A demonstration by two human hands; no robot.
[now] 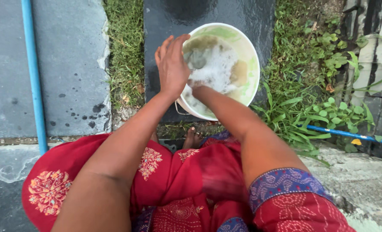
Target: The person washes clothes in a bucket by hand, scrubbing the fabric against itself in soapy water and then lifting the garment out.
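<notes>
From the head camera, looking down, a white plastic bucket (251,64) stands on a wet dark stone slab (165,17). The bucket is full of soapy water (219,64) with white foam on top. Brownish wet cloth (239,73) shows under the foam near the right side of the bucket, and more of it lies at the top left.

The left hand (172,64) is over the left rim of the bucket. We see its back. The fingers are bent a little and point up and to the right, toward a grey lump of wet cloth (196,60) just beside them. You cannot tell if the hand is gripping that cloth or only touching it.

The right hand (194,83) is down in the foam at the near side of the bucket. The suds hide most of it, so you cannot tell if it is closed or loose. Only the wrist and arm show well.

Both arms reach out from a lap covered by a red dress (186,184) with stitched flowers. A bare foot (194,139) peeks out just below the bucket.

Green grass (122,47) grows on both sides of the slab. A blue pipe (34,77) runs along the grey concrete on the left. Another blue pipe (350,134) lies among the leafy weeds on the right.
</notes>
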